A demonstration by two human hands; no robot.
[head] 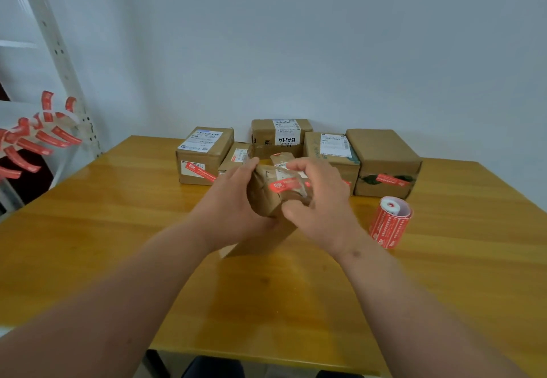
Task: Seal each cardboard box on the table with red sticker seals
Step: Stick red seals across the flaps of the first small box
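Fingers point(299, 167) of the right hand point(322, 200) curl over a small box point(266, 197), pressing a red seal point(285, 185) onto it; the left hand point(233, 197) grips the box's other side, lifting it off the table point(118, 229). A crooked press could wrinkle the seal or leave an edge unstuck. Beyond the fingers, five more boxes point(384, 158) line the white wall point(296, 37); the roll point(390, 222) stands just right, loose seals point(35, 141) hang far left.
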